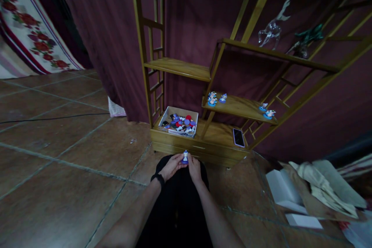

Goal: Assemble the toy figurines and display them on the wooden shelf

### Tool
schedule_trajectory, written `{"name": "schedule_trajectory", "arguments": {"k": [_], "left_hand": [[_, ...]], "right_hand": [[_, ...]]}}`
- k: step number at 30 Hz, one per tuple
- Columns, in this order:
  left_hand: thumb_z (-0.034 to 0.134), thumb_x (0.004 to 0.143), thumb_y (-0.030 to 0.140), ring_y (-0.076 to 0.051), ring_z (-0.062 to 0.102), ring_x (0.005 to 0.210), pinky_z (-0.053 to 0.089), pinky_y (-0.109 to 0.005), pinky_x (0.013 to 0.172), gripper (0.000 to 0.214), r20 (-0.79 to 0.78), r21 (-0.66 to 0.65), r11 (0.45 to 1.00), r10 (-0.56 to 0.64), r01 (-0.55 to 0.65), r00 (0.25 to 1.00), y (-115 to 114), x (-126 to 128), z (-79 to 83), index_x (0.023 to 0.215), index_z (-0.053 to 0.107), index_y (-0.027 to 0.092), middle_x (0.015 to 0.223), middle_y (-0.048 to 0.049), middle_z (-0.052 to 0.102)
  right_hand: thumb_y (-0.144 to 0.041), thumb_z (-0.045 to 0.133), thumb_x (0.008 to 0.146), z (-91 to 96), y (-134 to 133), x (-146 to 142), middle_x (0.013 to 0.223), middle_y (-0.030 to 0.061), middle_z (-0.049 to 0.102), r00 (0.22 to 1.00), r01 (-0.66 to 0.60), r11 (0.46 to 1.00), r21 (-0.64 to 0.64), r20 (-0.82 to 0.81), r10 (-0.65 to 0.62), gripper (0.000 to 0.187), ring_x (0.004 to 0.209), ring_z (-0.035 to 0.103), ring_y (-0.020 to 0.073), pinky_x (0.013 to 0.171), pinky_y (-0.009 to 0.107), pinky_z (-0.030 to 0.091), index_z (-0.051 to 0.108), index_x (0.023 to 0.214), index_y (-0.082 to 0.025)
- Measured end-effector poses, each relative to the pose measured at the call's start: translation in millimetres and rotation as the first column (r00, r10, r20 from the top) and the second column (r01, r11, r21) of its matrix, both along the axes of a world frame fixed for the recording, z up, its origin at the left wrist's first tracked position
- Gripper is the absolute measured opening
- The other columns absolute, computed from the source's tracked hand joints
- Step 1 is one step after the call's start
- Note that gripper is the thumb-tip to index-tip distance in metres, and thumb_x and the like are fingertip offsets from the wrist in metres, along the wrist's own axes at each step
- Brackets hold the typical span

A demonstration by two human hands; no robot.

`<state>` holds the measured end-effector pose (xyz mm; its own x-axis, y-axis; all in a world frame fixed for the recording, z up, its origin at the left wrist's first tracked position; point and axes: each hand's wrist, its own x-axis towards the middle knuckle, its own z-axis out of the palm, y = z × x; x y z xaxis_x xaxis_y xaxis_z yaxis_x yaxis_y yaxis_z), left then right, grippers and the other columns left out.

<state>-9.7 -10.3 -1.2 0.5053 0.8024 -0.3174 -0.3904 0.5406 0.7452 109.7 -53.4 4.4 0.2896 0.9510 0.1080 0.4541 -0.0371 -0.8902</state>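
Note:
Both my hands meet over my lap and pinch a small figurine (185,157) with a blue base. My left hand (171,166) wears a black wristband and grips the figurine from the left. My right hand (194,168) grips it from the right. Just beyond them a cardboard box (178,121) full of small red, blue and dark pieces sits on the bottom of a wooden shelf unit (200,143). Similar figurines stand on the middle shelf, three at its left end (214,99) and two at its right end (266,111).
A phone (238,137) lies on the shelf unit's base. A glass deer (273,27) and a dark green ornament (308,38) stand on the top shelf. White boxes (283,192) and cloth (325,186) lie on the tiled floor at the right. Dark red curtains hang behind.

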Motion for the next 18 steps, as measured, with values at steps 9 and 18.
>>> {"name": "schedule_trajectory", "arguments": {"k": [9, 18], "left_hand": [[0.067, 0.071, 0.031, -0.013, 0.062, 0.073, 0.050, -0.024, 0.066, 0.024, -0.064, 0.028, 0.999, -0.013, 0.015, 0.998, -1.4, 0.6, 4.1, 0.085, 0.061, 0.012, 0.082, -0.0084, 0.065], [0.068, 0.069, 0.028, -0.014, 0.061, 0.076, 0.048, -0.024, 0.070, 0.025, -0.038, 0.069, 0.995, -0.072, 0.074, 0.997, -0.7, -1.9, 2.3, 0.087, 0.064, 0.011, 0.087, -0.0092, 0.065]], "right_hand": [[-0.042, 0.025, 0.089, -2.4, 0.2, -0.4, 0.085, 0.0051, 0.069, 0.997, -0.036, 0.999, 0.000, 0.068, 0.036, 0.045, 0.078, 0.063, 0.0190, 0.073, 0.026, 0.044, 0.066, 0.089, -0.021], [-0.038, 0.029, 0.088, -4.9, 1.7, 0.5, 0.084, 0.0043, 0.068, 0.996, -0.024, 1.000, -0.018, 0.081, 0.026, 0.040, 0.076, 0.062, 0.0177, 0.071, 0.025, 0.043, 0.065, 0.088, -0.021]]}}
